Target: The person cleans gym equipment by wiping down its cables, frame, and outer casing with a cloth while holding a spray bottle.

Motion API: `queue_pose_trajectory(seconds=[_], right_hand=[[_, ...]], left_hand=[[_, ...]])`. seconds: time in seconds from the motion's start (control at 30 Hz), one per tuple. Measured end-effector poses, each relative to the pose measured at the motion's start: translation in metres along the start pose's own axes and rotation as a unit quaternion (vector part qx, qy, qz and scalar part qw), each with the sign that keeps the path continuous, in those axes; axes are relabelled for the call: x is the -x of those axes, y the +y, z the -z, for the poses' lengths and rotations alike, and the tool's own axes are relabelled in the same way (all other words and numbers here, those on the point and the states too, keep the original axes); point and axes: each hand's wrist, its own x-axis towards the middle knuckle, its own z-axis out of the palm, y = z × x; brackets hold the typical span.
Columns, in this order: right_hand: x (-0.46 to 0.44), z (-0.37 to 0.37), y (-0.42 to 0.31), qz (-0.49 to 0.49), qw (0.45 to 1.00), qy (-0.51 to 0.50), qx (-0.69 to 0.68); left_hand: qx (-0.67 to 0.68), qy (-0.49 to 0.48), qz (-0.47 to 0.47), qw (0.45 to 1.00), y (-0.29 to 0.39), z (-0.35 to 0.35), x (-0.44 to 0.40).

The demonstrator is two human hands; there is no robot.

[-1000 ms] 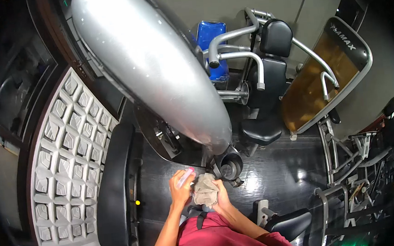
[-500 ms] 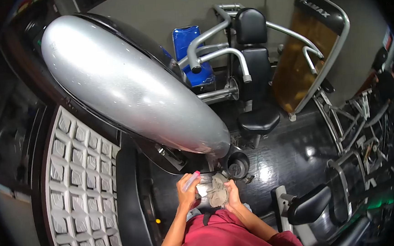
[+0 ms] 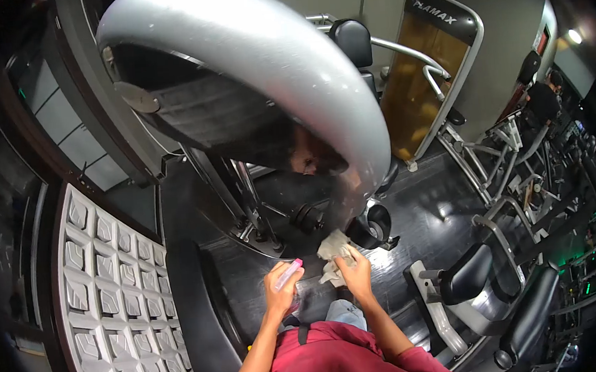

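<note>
My left hand (image 3: 277, 289) is wrapped round a small clear bottle with a pink cap (image 3: 289, 274), which tilts up to the right. In my right hand (image 3: 355, 273) is a crumpled beige cloth (image 3: 333, 256), gripped at its right side and hanging loosely. The cloth lies in view just below the lower end of a large curved silver machine cover (image 3: 319, 88); whether they touch I cannot tell. Both hands are in front of my body, a short gap apart.
A black cup-shaped holder (image 3: 378, 223) is at the foot of the silver cover. A long black pad (image 3: 199, 310) and a white patterned panel (image 3: 115, 288) stand at the left. To the right are a black seat (image 3: 466, 274) and an amber machine panel (image 3: 423, 73).
The view has shifted round the silver machine, showing its dark inner side. My right hand has moved up and right with the cloth, toward the machine's lower end. The bottle stays in my left hand.
</note>
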Motion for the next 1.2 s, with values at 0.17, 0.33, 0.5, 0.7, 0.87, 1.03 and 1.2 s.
queue_pose_trajectory(seconds=[0.17,0.33,0.5,0.7,0.87,1.03,1.2], right_hand=[[-0.033,-0.018,-0.062,0.321,0.823,-0.079,0.463],[-0.076,-0.025,-0.064,0.420,0.543,-0.225,0.691],[-0.105,-0.026,-0.057,0.418,0.361,-0.317,0.771],[-0.133,-0.045,-0.017,0.366,0.309,-0.403,0.779],[-0.149,-0.047,0.073,0.310,0.302,-0.402,0.807],[-0.155,-0.069,0.002,0.223,0.286,-0.425,0.829],[-0.177,-0.078,-0.041,0.190,0.293,-0.403,0.846]], left_hand=[[-0.004,-0.035,-0.003,0.999,-0.005,0.024,0.014],[0.079,-0.025,0.061,0.995,-0.006,0.033,0.028],[0.027,-0.016,0.018,0.999,-0.016,0.044,0.041],[-0.030,0.044,-0.060,0.997,-0.024,0.053,0.056],[0.027,0.087,0.065,0.994,-0.011,0.059,0.071],[-0.103,0.125,-0.176,0.971,-0.045,0.060,0.081],[-0.178,0.115,-0.230,0.950,-0.036,0.061,0.079]])
